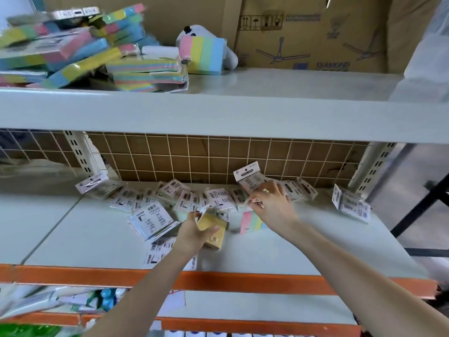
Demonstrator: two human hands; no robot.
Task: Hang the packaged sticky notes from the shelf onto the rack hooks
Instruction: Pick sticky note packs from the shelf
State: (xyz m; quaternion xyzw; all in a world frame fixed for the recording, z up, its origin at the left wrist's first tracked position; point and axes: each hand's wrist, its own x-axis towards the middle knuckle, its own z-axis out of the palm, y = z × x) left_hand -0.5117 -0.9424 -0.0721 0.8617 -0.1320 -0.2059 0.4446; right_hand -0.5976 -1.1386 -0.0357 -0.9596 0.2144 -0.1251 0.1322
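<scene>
Picking-up step: the left hand [194,233] grips a yellow packaged sticky-note pad [213,231] on the grey metal shelf [303,244]; at its 2 o'clock the right hand [272,203] pinches a white-carded pack [250,177]. Next, I judge, the card's hole must be lined up with a hook on the white wire grid rack [218,154]; no hooks are visible.

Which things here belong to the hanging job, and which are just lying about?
Job:
left hand, gripping a yellow pack
right hand, pinching a white-carded pack
loose packs on the middle shelf
wire grid behind them

Lying about:
pastel note blocks on the top shelf
plush toy
fan carton
</scene>
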